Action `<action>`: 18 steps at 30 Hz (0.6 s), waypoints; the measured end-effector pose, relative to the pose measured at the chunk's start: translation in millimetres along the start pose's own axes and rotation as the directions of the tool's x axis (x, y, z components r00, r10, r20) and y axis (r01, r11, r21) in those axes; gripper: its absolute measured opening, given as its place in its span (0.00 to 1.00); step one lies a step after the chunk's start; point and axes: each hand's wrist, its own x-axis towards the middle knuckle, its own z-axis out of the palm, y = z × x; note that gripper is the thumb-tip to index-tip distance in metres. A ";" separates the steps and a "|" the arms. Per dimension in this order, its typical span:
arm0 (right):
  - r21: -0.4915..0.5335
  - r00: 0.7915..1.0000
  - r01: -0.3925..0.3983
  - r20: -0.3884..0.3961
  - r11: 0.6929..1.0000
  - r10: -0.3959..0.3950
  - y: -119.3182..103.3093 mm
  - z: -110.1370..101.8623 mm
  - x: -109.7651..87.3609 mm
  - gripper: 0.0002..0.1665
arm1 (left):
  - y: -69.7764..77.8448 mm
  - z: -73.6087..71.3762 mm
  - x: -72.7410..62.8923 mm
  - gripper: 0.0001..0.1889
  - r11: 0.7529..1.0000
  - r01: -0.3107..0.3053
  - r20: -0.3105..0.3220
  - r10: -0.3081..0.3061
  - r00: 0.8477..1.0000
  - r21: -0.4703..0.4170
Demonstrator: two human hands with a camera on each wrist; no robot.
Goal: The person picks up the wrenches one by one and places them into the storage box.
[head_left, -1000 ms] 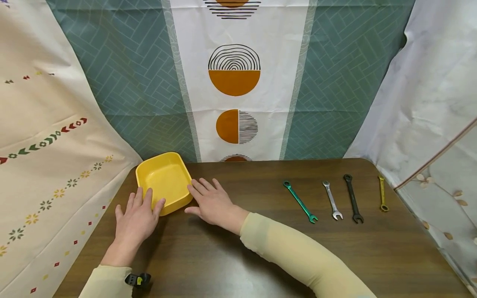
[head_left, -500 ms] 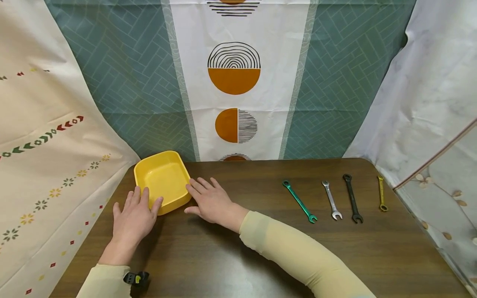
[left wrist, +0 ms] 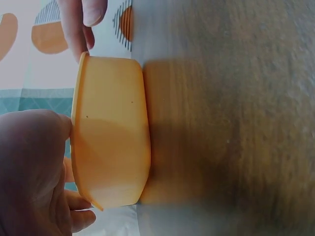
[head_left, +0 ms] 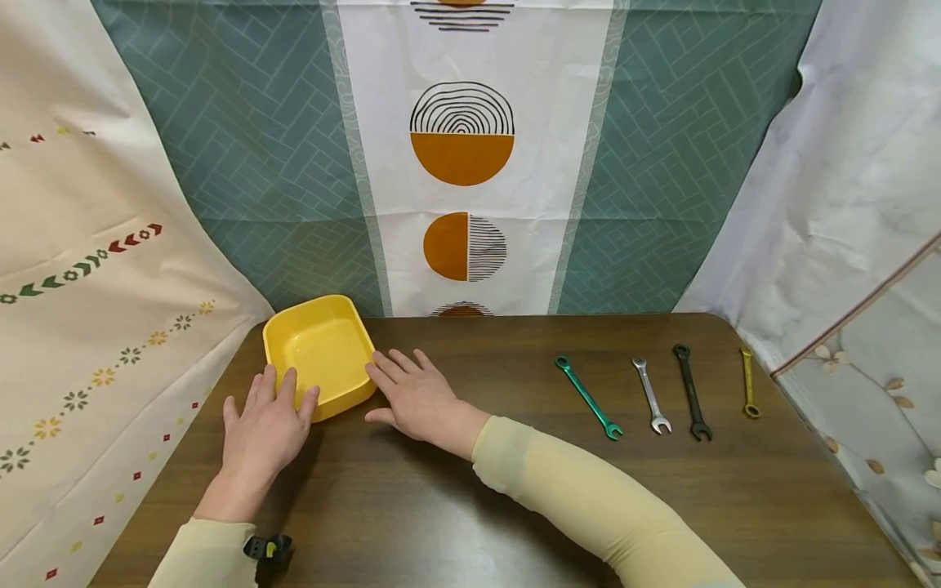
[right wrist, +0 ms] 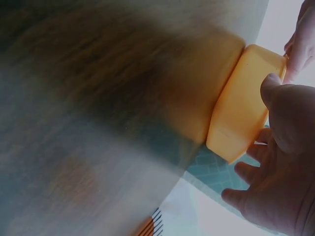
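A yellow square plastic bin (head_left: pixel 329 355) with rounded corners sits at the table's far left corner. My left hand (head_left: pixel 259 433) lies at its near left side, fingers spread, fingertips over the rim. On the right side my right hand (head_left: pixel 425 405) has its straight fingers at the rim and its thumb held apart. The left wrist view shows the bin's outer wall (left wrist: pixel 110 128) upright on the table, the thumb at the rim. In the right wrist view the fingers of the right hand (right wrist: pixel 285 147) are spread beside the bin (right wrist: pixel 241 105). Nothing is visible inside it.
Several combination wrenches lie apart on the right of the brown table (head_left: pixel 470 523): green (head_left: pixel 590 398), silver (head_left: pixel 651 396), black (head_left: pixel 692 392) and yellow (head_left: pixel 748 384). Patterned cloths hang behind the table (head_left: pixel 470 163) and along both sides.
The head view has shifted very slightly. Both hands keep the same places at the bin, and the wrenches stay where they lay.
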 end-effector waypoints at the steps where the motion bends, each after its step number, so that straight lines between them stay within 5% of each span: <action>1: -0.001 1.000 0.002 0.000 1.000 -0.002 0.4 -0.5 -0.6 0.50 | 0.4 -0.1 0.1 0.44 1.000 -0.003 -0.002 0.003 1.000 0.001; 18: -0.014 1.000 -0.001 0.007 1.000 0.001 5.7 -0.2 -12.3 0.50 | 11.1 2.6 -1.1 0.42 1.000 -0.026 -0.011 0.026 1.000 -0.007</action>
